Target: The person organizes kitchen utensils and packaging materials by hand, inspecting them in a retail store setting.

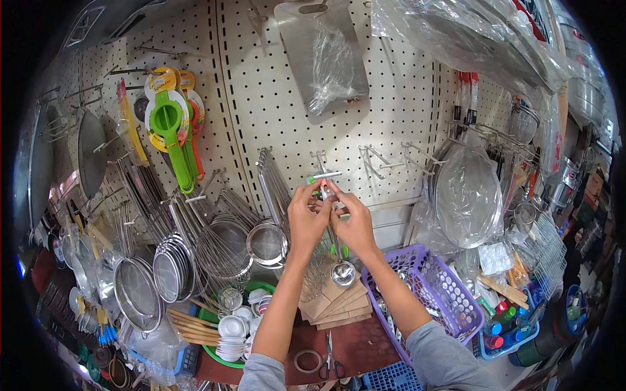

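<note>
Both hands are raised together in front of the pegboard, at the end of a metal display hook (pixel 321 158). My left hand (pixel 309 216) is closed around the top of a ladle handle, its fingertips right by the hook. Beside it, my right hand (pixel 353 221) pinches the same handle from the other side. The ladle (pixel 342 273) hangs down between my forearms, its shiny round bowl lowest. A strip with a green end crosses the hook just above my fingertips. My fingers partly hide the handle's upper end.
Strainers (pixel 171 270), whisks (pixel 218 251) and green squeezers (pixel 168 124) hang at left. Below are brown cardboard pieces (pixel 339 301), scissors (pixel 330 357), a tape roll (pixel 307 360), a purple basket (pixel 450 296) and a green basin of white cups (pixel 231 329). Wrapped round strainers (pixel 468 195) hang at right.
</note>
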{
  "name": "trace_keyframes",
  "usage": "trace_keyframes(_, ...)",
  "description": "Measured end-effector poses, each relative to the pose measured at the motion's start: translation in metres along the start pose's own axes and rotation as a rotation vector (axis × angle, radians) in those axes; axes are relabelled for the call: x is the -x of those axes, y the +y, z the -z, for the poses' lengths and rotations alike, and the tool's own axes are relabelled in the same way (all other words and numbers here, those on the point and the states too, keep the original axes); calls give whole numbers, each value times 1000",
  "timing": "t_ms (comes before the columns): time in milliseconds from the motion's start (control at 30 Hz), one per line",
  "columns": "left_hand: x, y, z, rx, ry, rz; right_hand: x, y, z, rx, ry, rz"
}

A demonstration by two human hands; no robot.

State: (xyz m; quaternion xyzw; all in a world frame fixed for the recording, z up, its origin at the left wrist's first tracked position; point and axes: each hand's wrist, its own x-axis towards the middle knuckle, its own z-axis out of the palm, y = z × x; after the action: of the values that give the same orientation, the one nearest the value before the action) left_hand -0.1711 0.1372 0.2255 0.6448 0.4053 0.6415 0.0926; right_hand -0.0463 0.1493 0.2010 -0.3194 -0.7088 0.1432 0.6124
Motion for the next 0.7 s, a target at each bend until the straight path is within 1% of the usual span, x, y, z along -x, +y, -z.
trace_keyframes(133, -4, -8, -9, -1, 42, 13, -7, 19, -8, 51, 18, 60)
trace_keyframes(233, -8, -14, -13, 11, 71, -48, -12, 22, -10, 20, 64, 115)
trace_keyframes(333, -11, -12, -15, -28, 76, -1, -16, 28, -13, 37, 77, 118)
trace_keyframes(433, -13, -18, -18, -75, 82, -9, -19, 31, -14, 31, 59, 55)
trace_keyframes(533, -15, -23, -22, -49, 82, 25, -23, 31, -14, 92, 50, 33)
trace_keyframes(700, -19, -31, -24, -102, 90, 36, -28, 39, -17, 131, 57, 79)
